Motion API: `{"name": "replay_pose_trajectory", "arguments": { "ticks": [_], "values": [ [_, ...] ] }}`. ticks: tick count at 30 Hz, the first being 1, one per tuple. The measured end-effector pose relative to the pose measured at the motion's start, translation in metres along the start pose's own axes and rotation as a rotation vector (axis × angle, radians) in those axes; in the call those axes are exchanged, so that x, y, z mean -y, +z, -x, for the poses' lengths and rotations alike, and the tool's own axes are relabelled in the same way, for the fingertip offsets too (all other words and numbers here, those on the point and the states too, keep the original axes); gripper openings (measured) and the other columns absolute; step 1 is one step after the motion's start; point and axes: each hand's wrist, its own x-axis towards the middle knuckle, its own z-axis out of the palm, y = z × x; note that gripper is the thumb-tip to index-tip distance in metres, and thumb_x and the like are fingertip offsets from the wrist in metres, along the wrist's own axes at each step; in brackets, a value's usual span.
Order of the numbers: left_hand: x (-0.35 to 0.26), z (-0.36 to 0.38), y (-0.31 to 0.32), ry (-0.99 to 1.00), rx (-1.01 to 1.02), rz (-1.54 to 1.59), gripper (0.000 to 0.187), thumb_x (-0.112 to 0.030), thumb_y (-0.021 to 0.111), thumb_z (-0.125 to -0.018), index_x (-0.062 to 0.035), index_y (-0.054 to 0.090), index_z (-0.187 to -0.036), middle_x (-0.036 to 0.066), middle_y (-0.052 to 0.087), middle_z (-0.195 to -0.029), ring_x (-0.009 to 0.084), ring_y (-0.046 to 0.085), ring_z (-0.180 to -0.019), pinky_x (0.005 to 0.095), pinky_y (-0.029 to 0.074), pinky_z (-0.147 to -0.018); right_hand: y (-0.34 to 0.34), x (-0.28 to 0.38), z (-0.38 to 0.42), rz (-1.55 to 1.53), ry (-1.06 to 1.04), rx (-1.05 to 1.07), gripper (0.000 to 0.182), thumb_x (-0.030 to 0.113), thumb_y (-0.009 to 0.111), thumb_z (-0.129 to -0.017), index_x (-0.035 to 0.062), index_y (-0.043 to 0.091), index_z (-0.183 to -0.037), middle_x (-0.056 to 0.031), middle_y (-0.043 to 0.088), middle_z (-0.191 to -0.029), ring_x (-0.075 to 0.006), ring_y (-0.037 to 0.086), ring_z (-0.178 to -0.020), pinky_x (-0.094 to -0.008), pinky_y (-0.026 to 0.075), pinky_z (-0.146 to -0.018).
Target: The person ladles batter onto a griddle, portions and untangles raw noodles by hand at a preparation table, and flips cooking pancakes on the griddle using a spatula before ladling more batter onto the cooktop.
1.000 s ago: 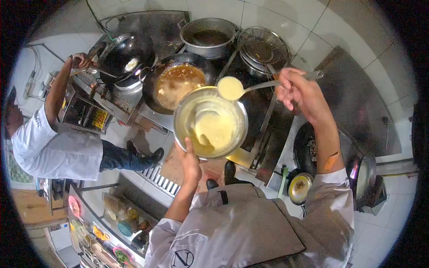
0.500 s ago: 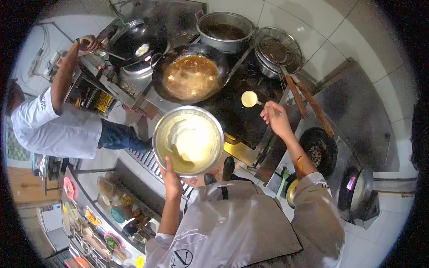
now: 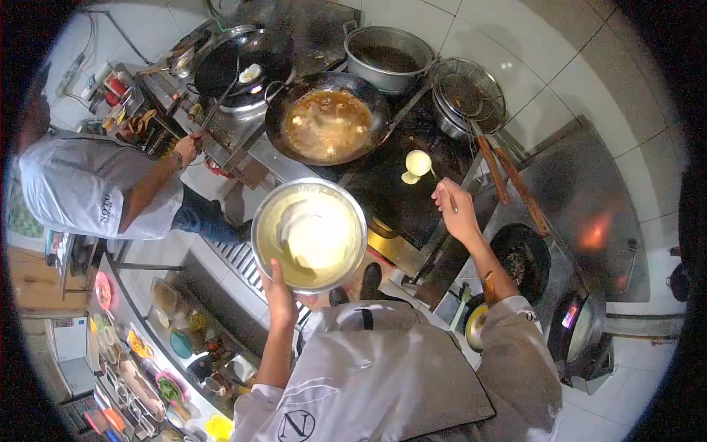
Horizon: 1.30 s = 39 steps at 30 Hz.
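Observation:
My left hand (image 3: 278,298) grips the near rim of a round metal bowl (image 3: 309,182), thumb over the edge. Pale yellow batter (image 3: 324,236) fills its bottom and coats the walls. My right hand (image 3: 455,210) is closed around the thin handle of a ladle (image 3: 418,162) full of the same batter. A blob of batter (image 3: 410,178) shows just beside the ladle's edge, over the dark stovetop (image 3: 398,199). Ahead of the bowl, a wok (image 3: 276,136) holds brown, bubbling oil (image 3: 328,121).
A co-worker (image 3: 88,184) stands at left by another wok (image 3: 210,70) with a white, egg-like piece (image 3: 250,74). Behind are a deep pot (image 3: 387,79) and wire strainers (image 3: 471,92) with long wooden handles (image 3: 519,191). A dark pan (image 3: 519,258) sits right; a cluttered counter (image 3: 177,309) lies left.
Batter now shows outside the ladle's edge, where none did before. The co-worker's arm has come down from its raised position. The whole view has shifted a little.

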Motion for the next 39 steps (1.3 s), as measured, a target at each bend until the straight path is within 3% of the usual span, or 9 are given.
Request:
{"name": "replay_pose_trajectory", "arguments": {
  "ticks": [4,17,21,23,25,29,31,38,39],
  "values": [
    [0.004,-0.003,-0.008,-0.024,0.0,-0.011,0.064,-0.042,0.055,-0.105,-0.0161,0.026,-0.156,0.017,0.049,-0.143,0.0332,0.062,-0.121,0.0441,0.065,-0.077,-0.006,0.008,0.001,0.067,-0.082,-0.01,0.034,0.023,0.045,-0.11,-0.0006,0.057,-0.089,-0.0052,0.059,-0.079,-0.012,0.057,-0.069,-0.029,0.048,-0.064],
    [-0.004,0.001,-0.006,-0.065,-0.002,-0.052,0.061,-0.039,0.053,-0.106,-0.0136,0.027,-0.155,0.017,0.05,-0.142,0.0304,0.061,-0.122,0.0446,0.064,-0.083,-0.016,0.047,0.011,0.265,-0.296,-0.047,0.018,0.007,0.05,-0.104,-0.0035,0.053,-0.091,-0.0173,0.054,-0.082,-0.0359,0.057,-0.075,-0.0407,0.047,-0.068],
    [-0.001,0.001,-0.003,-0.011,-0.02,-0.032,0.061,-0.038,0.052,-0.106,-0.0134,0.027,-0.155,0.017,0.051,-0.141,0.0295,0.064,-0.118,0.0426,0.066,-0.076,-0.008,0.043,0.017,0.316,-0.301,-0.041,0.01,0.004,0.054,-0.101,-0.0038,0.053,-0.095,-0.0201,0.053,-0.085,-0.0428,0.056,-0.079,-0.0449,0.047,-0.071],
    [-0.002,0.002,-0.003,-0.013,-0.034,-0.031,0.06,-0.038,0.052,-0.106,-0.014,0.027,-0.155,0.017,0.051,-0.14,0.0296,0.064,-0.117,0.042,0.066,-0.074,-0.001,0.032,0.02,0.305,-0.331,-0.046,0.007,0.003,0.055,-0.1,-0.0035,0.054,-0.096,-0.0205,0.052,-0.087,-0.0431,0.056,-0.08,-0.0458,0.047,-0.072],
    [-0.009,0.006,-0.002,-0.109,0.021,0.019,0.06,-0.03,0.048,-0.11,-0.0152,0.021,-0.161,0.016,0.044,-0.15,0.0292,0.049,-0.133,0.0471,0.049,-0.105,0.007,0.018,0.021,0.295,-0.362,-0.051,0.005,0.002,0.056,-0.099,-0.0031,0.055,-0.097,-0.0208,0.052,-0.089,-0.0433,0.056,-0.081,-0.0468,0.047,-0.074],
    [-0.017,0.011,0.005,-0.084,0.03,0.016,0.059,-0.03,0.048,-0.11,-0.0125,0.022,-0.16,0.017,0.043,-0.15,0.0288,0.049,-0.133,0.0455,0.047,-0.107,0.024,-0.009,0.024,0.325,-0.364,-0.013,0.002,0.0,0.057,-0.097,-0.0021,0.056,-0.097,-0.0208,0.052,-0.092,-0.0432,0.056,-0.088,-0.0481,0.047,-0.076],
    [-0.034,0.021,0.016,-0.174,0.003,0.029,0.059,-0.03,0.047,-0.11,-0.011,0.022,-0.16,0.017,0.042,-0.151,0.0279,0.048,-0.133,0.0433,0.045,-0.109,0.028,-0.019,0.026,0.381,-0.318,0.046,0.006,0.003,0.058,-0.097,-0.0015,0.057,-0.099,-0.021,0.054,-0.093,-0.0426,0.057,-0.09,-0.0506,0.048,-0.078],
    [-0.006,0.005,-0.001,-0.086,-0.015,0.006,0.058,-0.029,0.048,-0.11,-0.0125,0.023,-0.16,0.016,0.042,-0.151,0.0281,0.048,-0.134,0.0439,0.043,-0.111,0.034,-0.03,0.03,0.333,-0.293,0.024,0.006,0.003,0.056,-0.098,-0.0027,0.057,-0.099,-0.0226,0.053,-0.091,-0.0438,0.056,-0.088,-0.0514,0.046,-0.077],
    [-0.002,0.002,-0.004,-0.058,-0.019,-0.03,0.062,-0.036,0.051,-0.107,-0.0147,0.024,-0.159,0.016,0.046,-0.148,0.029,0.055,-0.127,0.0436,0.053,-0.095,0.035,-0.032,0.029,0.352,-0.299,0.022,0.006,0.003,0.055,-0.098,-0.0029,0.056,-0.099,-0.023,0.053,-0.091,-0.0438,0.056,-0.088,-0.0513,0.046,-0.076]
  ]
}}
